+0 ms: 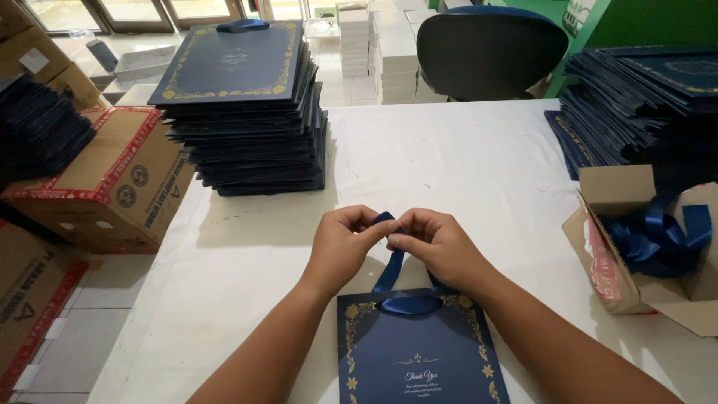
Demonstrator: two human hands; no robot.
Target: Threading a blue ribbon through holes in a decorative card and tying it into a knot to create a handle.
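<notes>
While both hands meet over the middle of the white table [449, 157], the left hand [340, 243] and the right hand [437, 247] pinch the same blue ribbon [390, 269] between thumb and fingertips, the fingers of each drawn together and clamped on it. The two sets of fingertips touch, or nearly so; the exact hold is hidden behind the knuckles, so I cannot tell whether the ribbon is looped or knotted there. From the hands the ribbon runs down toward the near edge and into the top of a dark blue paper bag [419, 352] that lies flat on the table just below the wrists, gold floral ornament along its border and pale script near its middle.

On the far left of the table stands a tall stack of the same flat blue bags [247, 127]. A second stack [643, 105] rises at the far right. Near the right edge, an open cardboard box [628, 247] holds a tangle of blue ribbons [658, 236]. Off the table to the left sit brown cartons with red edging [105, 179]. Beyond the far edge a dark office chair [486, 49] faces the table, with piles of white boxes [381, 45] behind it.
</notes>
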